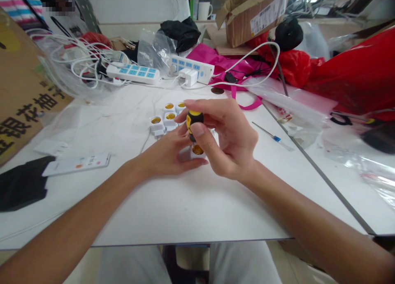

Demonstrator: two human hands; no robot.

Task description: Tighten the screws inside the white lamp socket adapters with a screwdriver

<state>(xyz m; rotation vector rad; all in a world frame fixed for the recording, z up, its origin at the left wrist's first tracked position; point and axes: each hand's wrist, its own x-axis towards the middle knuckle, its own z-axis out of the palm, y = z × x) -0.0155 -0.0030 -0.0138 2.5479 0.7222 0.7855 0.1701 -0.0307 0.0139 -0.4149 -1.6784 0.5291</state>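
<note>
My right hand [226,136] grips a short black-and-yellow screwdriver [195,121] by its handle between thumb and fingers. The screwdriver stands nearly upright, its tip at a white lamp socket [198,149] with a brass-coloured inside. Around that socket my left hand [168,152] is closed, holding it on the table; the fingers and my right hand hide much of it. Just beyond my hands, several more white sockets [156,120] with brass-coloured insides sit close together, partly covered by my fingers.
White power strips [132,73] and tangled white cables lie at the back. On the left are a white remote-like panel [77,164], a black flat piece [24,183] and a cardboard box [24,99]. A thin blue-ended tool [274,137] and plastic bags [296,99] lie right.
</note>
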